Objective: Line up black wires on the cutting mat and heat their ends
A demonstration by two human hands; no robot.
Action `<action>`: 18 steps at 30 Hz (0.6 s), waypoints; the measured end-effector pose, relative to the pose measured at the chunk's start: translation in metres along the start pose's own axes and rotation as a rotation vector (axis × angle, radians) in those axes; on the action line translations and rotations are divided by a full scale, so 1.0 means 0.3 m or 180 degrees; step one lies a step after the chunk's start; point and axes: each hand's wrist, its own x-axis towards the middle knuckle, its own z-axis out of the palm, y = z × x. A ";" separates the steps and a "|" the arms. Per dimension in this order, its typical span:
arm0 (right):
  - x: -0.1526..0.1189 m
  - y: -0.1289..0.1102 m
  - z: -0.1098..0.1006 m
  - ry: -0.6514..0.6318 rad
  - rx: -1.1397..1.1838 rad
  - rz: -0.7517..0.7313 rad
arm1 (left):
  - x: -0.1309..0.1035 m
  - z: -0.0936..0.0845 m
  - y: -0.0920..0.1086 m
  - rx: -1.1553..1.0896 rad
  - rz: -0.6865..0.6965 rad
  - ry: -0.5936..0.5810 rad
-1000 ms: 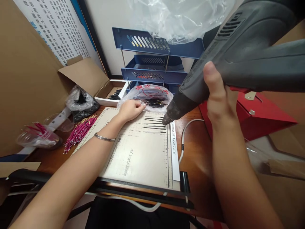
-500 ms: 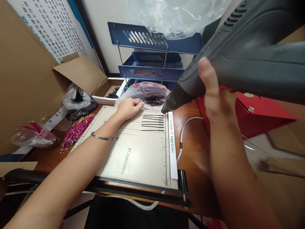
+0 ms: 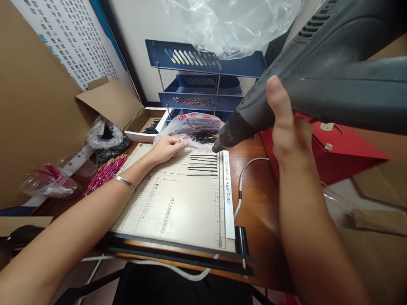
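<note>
My right hand [image 3: 284, 123] grips a large dark grey heat gun [image 3: 267, 97] with the thumb along its side. The gun's nozzle points down and left, its tip close above the right ends of several short black wires [image 3: 203, 164]. These lie side by side on a cream gridded paper cutter board [image 3: 190, 207]. At the far edge of the board is my left hand [image 3: 168, 148], thumb and fingers pinched together just left of the wires. Whatever sits between those fingertips is too small to make out. Behind them lies a clear plastic bag [image 3: 193, 123] of black wires.
Bundled magenta wires [image 3: 106, 173] lie left of the board, near a plastic cup [image 3: 51, 182] of similar wires. A cardboard box [image 3: 111, 99] and blue tray rack [image 3: 193, 99] stand behind. A red case [image 3: 346, 148] and white cable [image 3: 243, 176] are on the right.
My left hand has drawn slightly left and down, its pinch kept. The heat gun's tip has shifted a little left over the wire ends. The view has tilted slightly.
</note>
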 end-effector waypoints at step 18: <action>-0.002 -0.006 -0.014 -0.0265 -0.0380 -0.0292 | -0.003 -0.012 -0.015 0.1318 0.0282 0.0341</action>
